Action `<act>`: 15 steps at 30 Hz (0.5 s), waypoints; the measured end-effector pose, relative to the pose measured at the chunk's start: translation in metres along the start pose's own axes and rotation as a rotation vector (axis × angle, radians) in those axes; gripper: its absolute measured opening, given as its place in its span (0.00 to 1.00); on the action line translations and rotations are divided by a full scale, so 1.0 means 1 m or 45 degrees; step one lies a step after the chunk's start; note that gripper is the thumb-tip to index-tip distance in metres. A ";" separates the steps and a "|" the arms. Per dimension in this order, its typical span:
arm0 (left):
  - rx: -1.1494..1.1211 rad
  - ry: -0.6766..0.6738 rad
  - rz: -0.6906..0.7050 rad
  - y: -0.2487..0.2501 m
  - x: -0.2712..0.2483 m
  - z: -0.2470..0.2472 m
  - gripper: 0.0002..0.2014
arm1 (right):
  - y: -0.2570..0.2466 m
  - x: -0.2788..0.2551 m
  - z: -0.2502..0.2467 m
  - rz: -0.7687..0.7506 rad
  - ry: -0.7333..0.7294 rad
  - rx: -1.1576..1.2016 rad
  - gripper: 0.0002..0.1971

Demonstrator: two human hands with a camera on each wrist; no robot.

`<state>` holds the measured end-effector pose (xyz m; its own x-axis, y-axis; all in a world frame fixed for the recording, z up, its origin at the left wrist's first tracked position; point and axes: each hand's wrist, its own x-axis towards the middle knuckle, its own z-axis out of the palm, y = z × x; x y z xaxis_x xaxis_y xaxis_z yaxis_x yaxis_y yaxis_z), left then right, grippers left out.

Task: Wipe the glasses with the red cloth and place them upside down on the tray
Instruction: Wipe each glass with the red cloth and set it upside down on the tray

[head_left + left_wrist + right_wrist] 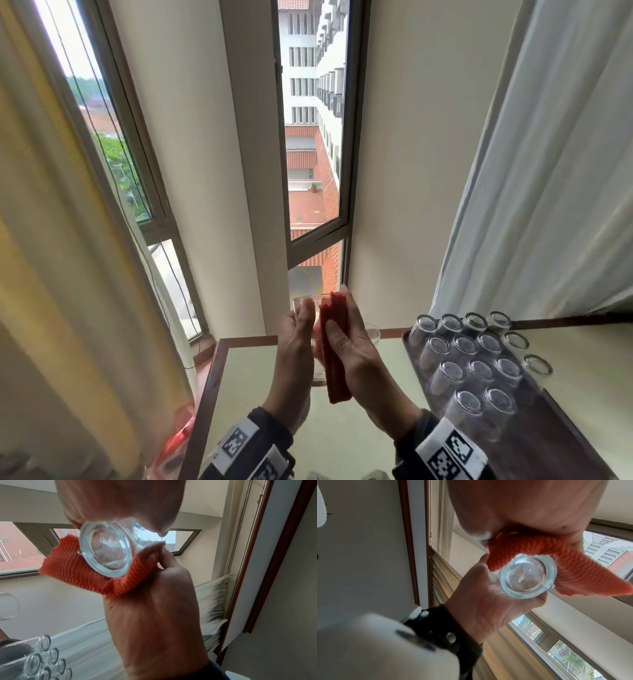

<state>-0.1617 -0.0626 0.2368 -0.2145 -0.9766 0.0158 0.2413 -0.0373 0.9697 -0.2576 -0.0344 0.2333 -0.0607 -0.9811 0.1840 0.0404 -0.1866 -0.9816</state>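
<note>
A clear, round, thick-based glass (310, 337) is held above the tabletop (260, 377) between both hands. The left hand (296, 346) cups its smooth side with loosely curved fingers. The right hand (356, 353) presses a folded red cloth (337, 346), ribbed in a woven waffle texture, against the other side, thumb pinching it. On the dark rectangular tray (534, 435), thirteen clear glasses (476, 356) stand upside down in rows; one more (537, 365) stands off its right edge, and another upright glass (373, 334) stands behind the hands.

Ribbed red cloth (334, 346), clear glass (109, 550), black-and-white checked wristbands (448, 452), dark tray (548, 438), pale table (253, 370).
</note>
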 end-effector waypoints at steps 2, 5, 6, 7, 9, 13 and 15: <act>0.026 -0.021 0.016 0.003 -0.002 0.003 0.31 | 0.002 -0.003 -0.002 -0.040 0.035 0.019 0.34; 0.069 -0.042 0.068 0.006 -0.005 0.009 0.31 | -0.002 -0.004 -0.007 -0.061 0.094 0.151 0.29; 0.071 -0.027 0.089 0.005 -0.005 0.011 0.30 | -0.003 -0.002 -0.008 -0.069 0.112 0.198 0.27; 0.084 0.003 0.092 0.002 -0.005 0.013 0.27 | -0.005 -0.001 -0.009 -0.078 0.124 0.224 0.25; 0.152 0.059 0.080 -0.006 -0.004 0.015 0.24 | -0.007 0.002 -0.009 -0.060 0.137 0.269 0.22; 0.235 0.083 0.071 -0.016 -0.004 0.012 0.35 | -0.004 0.002 -0.005 -0.020 0.214 0.331 0.23; 0.250 0.049 0.103 -0.014 -0.004 0.010 0.37 | -0.002 -0.001 -0.004 -0.046 0.229 0.300 0.24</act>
<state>-0.1740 -0.0561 0.2260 -0.1648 -0.9822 0.0897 0.0664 0.0797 0.9946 -0.2613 -0.0332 0.2349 -0.2414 -0.9524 0.1861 0.2642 -0.2490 -0.9318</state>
